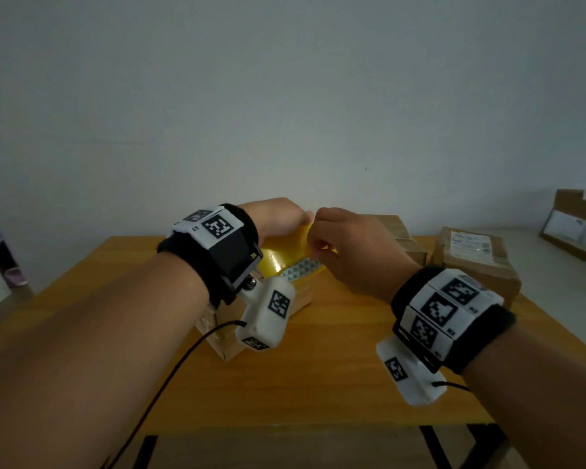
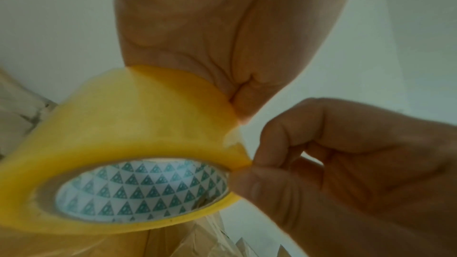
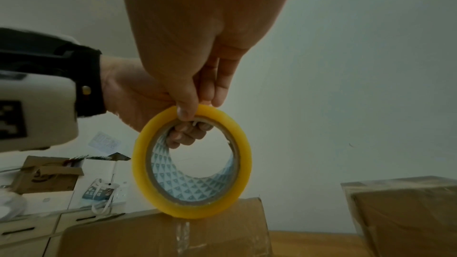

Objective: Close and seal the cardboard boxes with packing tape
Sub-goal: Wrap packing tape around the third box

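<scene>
**Picking the tape end loose above the box**

We are holding the yellow roll of packing tape with the triangle-printed cardboard core up in the air, just above the brown cardboard box with a clear tape strip across its top, which sits on the orange wooden table. Our left hand is gripping the roll, fingers hooked through the core and clamped on its upper part, so that it is staying steady while the other hand works. Our right hand is pinching thumb against forefinger at the roll's rim, closed on what looks like the lifted loose end of the tape; we are judging this as the step of freeing the end before pulling a length over the box.

The roll is standing on edge, its lowest part just above the box. Its core axis is running roughly level, the open hole facing the right wrist. With the roll on edge like that, tape should peel off downward toward the box top.

Two more brown cardboard boxes are sitting on the table to the right of that box.
</scene>
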`<state>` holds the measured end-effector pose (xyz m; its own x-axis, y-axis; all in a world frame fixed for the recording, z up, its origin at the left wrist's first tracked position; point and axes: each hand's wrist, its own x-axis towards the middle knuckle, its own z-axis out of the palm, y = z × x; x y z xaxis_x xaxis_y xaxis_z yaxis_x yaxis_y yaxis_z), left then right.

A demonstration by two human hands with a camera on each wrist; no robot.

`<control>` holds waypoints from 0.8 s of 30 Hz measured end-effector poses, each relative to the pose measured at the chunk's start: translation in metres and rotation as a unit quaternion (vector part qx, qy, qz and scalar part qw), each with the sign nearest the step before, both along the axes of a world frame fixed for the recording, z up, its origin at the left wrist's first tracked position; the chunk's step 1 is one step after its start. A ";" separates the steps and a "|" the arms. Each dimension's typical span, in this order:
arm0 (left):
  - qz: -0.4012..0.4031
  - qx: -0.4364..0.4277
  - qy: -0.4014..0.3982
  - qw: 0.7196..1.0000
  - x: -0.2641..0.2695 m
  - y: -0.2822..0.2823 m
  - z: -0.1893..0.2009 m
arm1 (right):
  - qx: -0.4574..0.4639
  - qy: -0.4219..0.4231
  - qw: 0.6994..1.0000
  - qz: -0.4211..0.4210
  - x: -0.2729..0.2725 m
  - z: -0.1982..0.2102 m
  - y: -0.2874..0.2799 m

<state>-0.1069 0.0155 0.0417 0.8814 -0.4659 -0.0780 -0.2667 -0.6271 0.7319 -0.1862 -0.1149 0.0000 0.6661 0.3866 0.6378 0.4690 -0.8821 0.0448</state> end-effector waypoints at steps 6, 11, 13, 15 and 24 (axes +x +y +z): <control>-0.021 -0.004 0.033 0.999 0.006 0.009 -0.001 | 0.020 0.030 0.999 -0.010 -0.001 -0.008 -0.004; -0.009 0.002 0.013 1.000 0.015 0.019 -0.005 | 0.041 0.011 0.999 -0.014 -0.003 -0.009 -0.007; 0.002 -0.011 0.015 1.000 0.016 0.019 -0.004 | 0.052 -0.003 0.999 -0.008 -0.004 -0.009 -0.007; 0.005 -0.008 0.011 1.000 0.017 0.018 -0.003 | 0.057 -0.027 0.998 -0.003 -0.003 -0.009 -0.006; -0.006 0.005 0.002 1.000 0.015 0.010 -0.004 | -0.025 -0.045 0.999 -0.011 0.000 0.002 0.000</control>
